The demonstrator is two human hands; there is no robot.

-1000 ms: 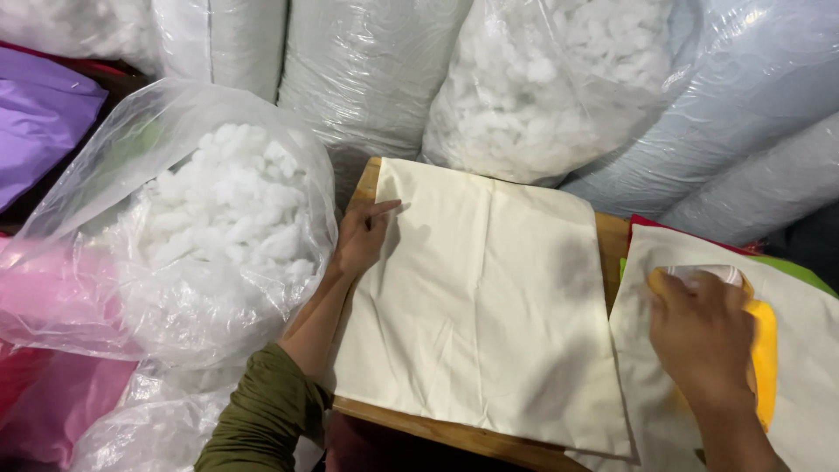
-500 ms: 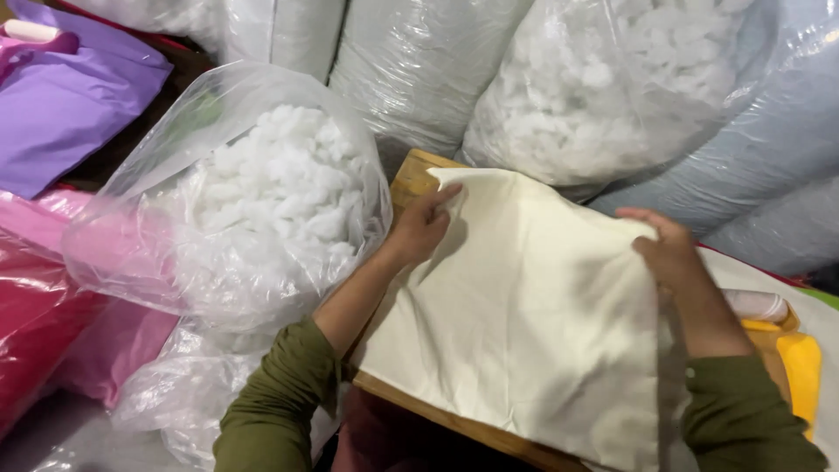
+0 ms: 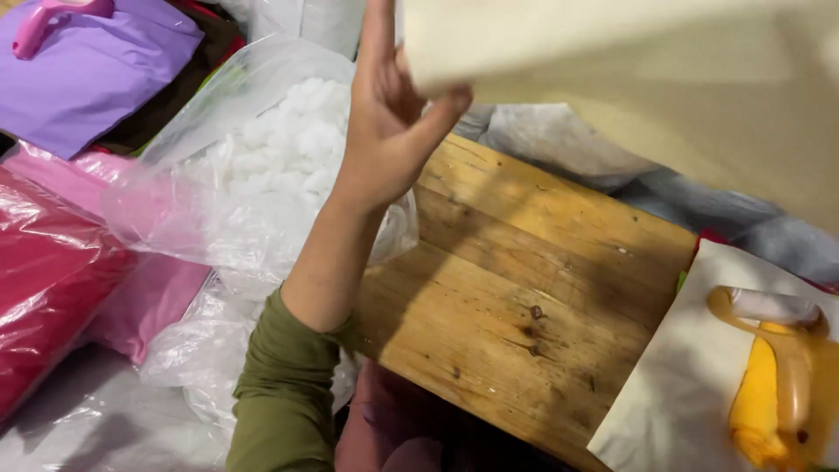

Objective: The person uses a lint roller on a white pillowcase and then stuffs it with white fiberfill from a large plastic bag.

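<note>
Cream cloth (image 3: pixel 664 79) now lifted off 1 wooden board (image 3: pixel 524 297); left hand (image 3: pixel 389 131) pinches it, right hand unseen.

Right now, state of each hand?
Left hand: closed on the corner of the cream fabric, lifted above the wooden board.
Right hand: not in view.

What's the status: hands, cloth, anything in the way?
Left hand raised, pinching cream cloth by its edge. Right hand out of view. Cloth lifted off wooden board. Open bag of white stuffing sits close beside the left arm.
</note>
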